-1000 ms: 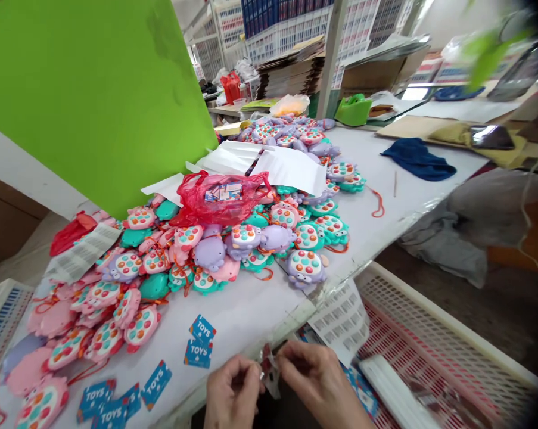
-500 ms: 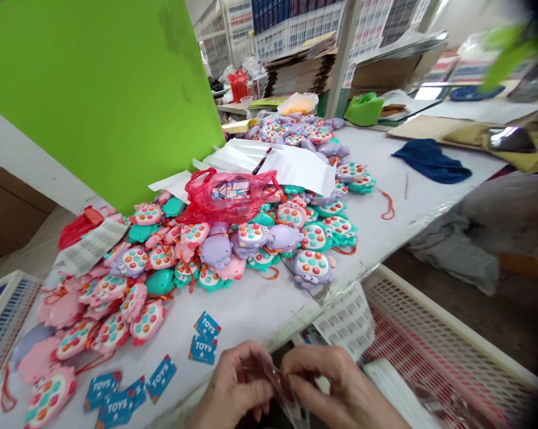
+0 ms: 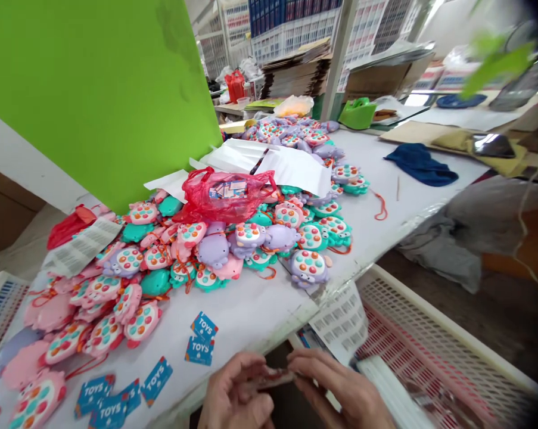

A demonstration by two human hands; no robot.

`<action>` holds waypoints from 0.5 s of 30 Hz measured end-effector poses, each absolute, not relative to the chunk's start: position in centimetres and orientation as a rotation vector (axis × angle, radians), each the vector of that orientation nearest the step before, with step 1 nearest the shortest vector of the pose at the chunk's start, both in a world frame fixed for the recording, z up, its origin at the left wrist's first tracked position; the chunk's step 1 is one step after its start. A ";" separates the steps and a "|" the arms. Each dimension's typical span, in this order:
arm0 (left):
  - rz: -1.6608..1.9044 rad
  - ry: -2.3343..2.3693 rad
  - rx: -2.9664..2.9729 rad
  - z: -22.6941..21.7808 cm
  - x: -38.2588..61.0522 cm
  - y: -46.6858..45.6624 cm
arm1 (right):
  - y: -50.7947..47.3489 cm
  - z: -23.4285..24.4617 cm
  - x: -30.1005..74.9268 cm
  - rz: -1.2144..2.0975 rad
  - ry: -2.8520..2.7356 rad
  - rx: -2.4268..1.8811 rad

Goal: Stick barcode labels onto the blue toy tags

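One clear packet [image 3: 274, 379], long axis sideways, sits pinched between left hand [image 3: 236, 394] and right hand [image 3: 340, 388].

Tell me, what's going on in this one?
A person's left hand holds a small, apparently clear plastic piece by the near edge of the table, with the right hand at its other end. Loose blue TOYS cards lie to the left; farther back, a red bag rests on piled colorful toys.
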State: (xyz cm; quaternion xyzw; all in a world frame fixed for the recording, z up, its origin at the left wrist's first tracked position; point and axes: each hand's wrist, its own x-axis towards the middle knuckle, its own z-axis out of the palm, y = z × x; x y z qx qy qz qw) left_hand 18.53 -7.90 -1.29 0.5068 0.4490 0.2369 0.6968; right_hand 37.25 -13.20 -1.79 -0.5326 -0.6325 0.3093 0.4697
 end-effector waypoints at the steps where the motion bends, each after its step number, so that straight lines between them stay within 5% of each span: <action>1: 0.469 1.022 1.196 -1.0 18.0 -7.7 | -13.1 -1.6 37.3 0.785 -1.560 -1.313; 10: 0.448 1.036 1.866 2.6 17.3 -6.4 | -12.4 -1.6 37.3 0.941 -1.550 -1.405; 15: 0.491 1.089 2.075 0.4 18.2 -7.2 | -12.6 -1.8 37.0 0.447 -1.554 -1.463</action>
